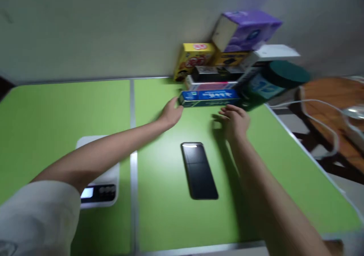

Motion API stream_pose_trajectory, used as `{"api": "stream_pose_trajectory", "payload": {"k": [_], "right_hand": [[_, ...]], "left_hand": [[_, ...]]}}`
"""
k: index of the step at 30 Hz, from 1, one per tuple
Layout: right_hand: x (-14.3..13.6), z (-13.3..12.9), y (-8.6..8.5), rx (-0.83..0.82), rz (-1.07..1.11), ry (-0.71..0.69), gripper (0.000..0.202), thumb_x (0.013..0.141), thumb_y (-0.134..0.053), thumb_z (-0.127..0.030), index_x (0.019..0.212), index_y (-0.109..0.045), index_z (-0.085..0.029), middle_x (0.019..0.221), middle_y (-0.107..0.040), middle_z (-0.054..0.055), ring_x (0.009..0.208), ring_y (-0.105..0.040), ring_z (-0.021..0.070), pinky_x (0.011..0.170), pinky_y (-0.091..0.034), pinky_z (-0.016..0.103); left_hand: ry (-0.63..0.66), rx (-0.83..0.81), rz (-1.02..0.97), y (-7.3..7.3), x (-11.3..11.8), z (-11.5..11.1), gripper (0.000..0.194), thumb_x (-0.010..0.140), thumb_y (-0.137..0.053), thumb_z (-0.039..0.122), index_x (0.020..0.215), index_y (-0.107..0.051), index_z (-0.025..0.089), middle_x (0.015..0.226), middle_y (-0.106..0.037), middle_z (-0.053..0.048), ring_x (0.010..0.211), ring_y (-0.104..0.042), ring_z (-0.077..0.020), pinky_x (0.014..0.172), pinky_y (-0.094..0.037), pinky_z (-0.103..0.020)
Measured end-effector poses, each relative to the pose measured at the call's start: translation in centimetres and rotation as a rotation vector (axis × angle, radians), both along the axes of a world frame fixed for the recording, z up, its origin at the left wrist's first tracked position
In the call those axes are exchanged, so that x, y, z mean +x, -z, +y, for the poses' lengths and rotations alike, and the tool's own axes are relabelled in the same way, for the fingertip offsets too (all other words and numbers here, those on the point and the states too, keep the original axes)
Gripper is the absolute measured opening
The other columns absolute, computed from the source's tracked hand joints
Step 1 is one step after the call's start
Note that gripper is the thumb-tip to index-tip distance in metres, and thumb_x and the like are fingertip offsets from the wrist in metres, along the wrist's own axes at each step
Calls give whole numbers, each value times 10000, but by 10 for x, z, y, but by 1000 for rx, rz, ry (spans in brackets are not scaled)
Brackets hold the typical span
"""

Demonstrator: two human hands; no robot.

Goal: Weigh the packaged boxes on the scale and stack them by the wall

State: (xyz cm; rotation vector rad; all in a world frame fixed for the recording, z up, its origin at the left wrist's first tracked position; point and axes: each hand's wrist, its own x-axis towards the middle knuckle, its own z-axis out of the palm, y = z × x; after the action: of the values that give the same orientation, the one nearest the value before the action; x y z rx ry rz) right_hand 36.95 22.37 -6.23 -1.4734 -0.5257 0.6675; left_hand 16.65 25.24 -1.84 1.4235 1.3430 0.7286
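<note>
My left hand point(171, 112) is at the left end of a long blue and green toothpaste box point(210, 98), its thumb in front and its fingers at the end. The box lies level at the front of a group of packages. My right hand point(235, 121) hovers below the box's right end, fingers loosely bent and apart, with nothing visible in it. A black smartphone point(199, 170) lies on the green table between my forearms. Under my left forearm is a white kitchen scale point(98, 195) with a lit display, partly hidden.
Behind the toothpaste box are a flat pink-and-white box point(212, 86), a black box point(207, 74), a yellow box point(196, 57), a purple box point(253, 30) and a white box point(277, 52). A dark green-lidded jar point(267, 85) leans at the right. A white cable point(318, 125) hangs beyond the table edge.
</note>
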Motion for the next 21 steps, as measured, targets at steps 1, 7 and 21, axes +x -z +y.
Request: {"api": "stream_pose_trajectory", "payload": {"k": [1,7,21], "right_hand": [[-13,-11,-7,-1,29,-48,179,624,-584,-70,633,-656,-233,639,-657,-1,619,-650,128,679,-538,310],[-115,-106,-37,-29,82,-543,278,666,-773,-267,939,-735,-240,955,-762,37,919,-725,205,924,-551,404],[-305,-105,17,-14,192,-685,641,879,-533,-606,1387,-525,-215,1510,-484,102,1410,-437,261,1215,-281,470]], "left_hand": [[69,34,-2,-12,-24,-7,500,900,-511,80,1400,-506,52,1490,-494,-142,1387,-464,-218,1174,-333,-302],[160,223,25,-48,-208,-75,404,1011,-369,358,1275,-649,233,1406,-599,-23,1370,-484,-236,1166,-361,-463],[-266,42,-414,54,-298,-139,755,927,-357,656,1506,-364,172,1613,-296,-103,1489,-280,-272,1229,-216,-451]]}}
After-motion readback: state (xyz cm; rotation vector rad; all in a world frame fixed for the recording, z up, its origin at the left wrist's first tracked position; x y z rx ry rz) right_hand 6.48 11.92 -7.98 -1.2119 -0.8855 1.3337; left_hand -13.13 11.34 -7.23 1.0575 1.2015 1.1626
